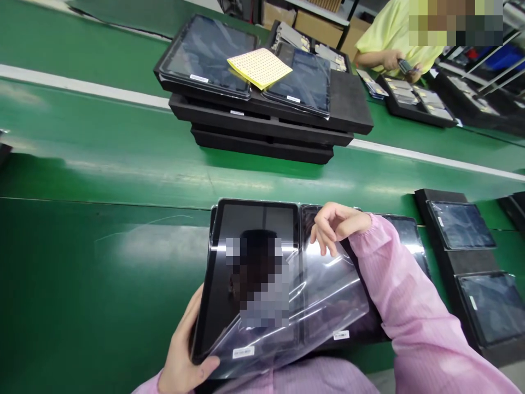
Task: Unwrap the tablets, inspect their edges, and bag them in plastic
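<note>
In front of me lies a tablet (258,230) with a dark glossy screen, tilted slightly. My left hand (186,339) grips its lower left edge, with the thumb on the bottom corner. A clear protective film (328,306) with a white label is partly lifted off the screen and stretches to the right. My right hand (336,224) is closed, fingers curled at the film's raised upper end; the exact pinch point is hard to make out. Under the film and right arm, another tablet (404,235) is partly hidden.
Stacked black foam trays (348,104) stand ahead, bearing tablets and a yellow sticker sheet (262,67). At right, a foam tray (471,260) holds two tablets. A co-worker in yellow (385,33) handles a small object behind more trays. The green work surface (102,295) extends left.
</note>
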The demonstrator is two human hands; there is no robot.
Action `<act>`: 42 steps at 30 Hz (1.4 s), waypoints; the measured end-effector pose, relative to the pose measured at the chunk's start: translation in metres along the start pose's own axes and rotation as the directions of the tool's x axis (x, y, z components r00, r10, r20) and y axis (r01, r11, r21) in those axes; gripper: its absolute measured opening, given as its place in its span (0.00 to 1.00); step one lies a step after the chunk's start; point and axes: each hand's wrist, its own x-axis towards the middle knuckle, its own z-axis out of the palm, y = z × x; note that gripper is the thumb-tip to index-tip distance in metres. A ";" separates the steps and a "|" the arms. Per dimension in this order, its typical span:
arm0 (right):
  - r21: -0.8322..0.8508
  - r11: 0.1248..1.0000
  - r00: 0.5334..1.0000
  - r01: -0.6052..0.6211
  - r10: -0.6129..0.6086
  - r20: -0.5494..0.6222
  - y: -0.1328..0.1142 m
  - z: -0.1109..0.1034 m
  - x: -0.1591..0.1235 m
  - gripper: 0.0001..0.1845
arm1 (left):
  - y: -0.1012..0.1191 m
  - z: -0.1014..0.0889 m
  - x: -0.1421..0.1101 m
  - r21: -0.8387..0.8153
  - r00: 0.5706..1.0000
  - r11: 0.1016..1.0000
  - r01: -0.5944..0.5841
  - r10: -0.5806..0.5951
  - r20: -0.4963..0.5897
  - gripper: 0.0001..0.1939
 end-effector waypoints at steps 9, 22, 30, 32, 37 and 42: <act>-0.198 0.968 0.973 0.157 -0.187 -0.139 0.006 0.021 0.012 0.06 | 0.009 0.005 0.011 -0.061 0.995 0.995 0.075 -0.079 -0.058 0.46; -0.411 0.885 0.740 0.217 -0.424 -0.523 0.001 0.023 0.025 0.10 | 0.020 0.015 0.020 -0.246 0.991 0.965 -0.096 0.115 0.064 0.46; -0.577 0.812 0.859 -0.087 -0.232 -0.456 -0.043 0.041 0.042 0.10 | 0.064 -0.008 0.068 -0.165 0.916 0.912 0.376 -0.338 0.217 0.39; -0.567 0.820 0.901 -0.078 -0.186 -0.392 -0.058 0.055 0.045 0.08 | 0.077 -0.019 0.100 0.000 0.929 0.945 0.328 -0.322 0.184 0.43; -0.331 0.939 0.900 0.097 -0.224 -0.373 -0.068 0.082 0.062 0.05 | 0.074 -0.027 0.178 0.059 0.942 0.965 0.257 -0.264 0.208 0.52; -0.067 0.987 0.836 0.149 -0.162 -0.524 -0.048 0.066 0.084 0.07 | 0.056 -0.012 0.202 -0.248 0.918 0.933 0.262 -0.162 0.361 0.58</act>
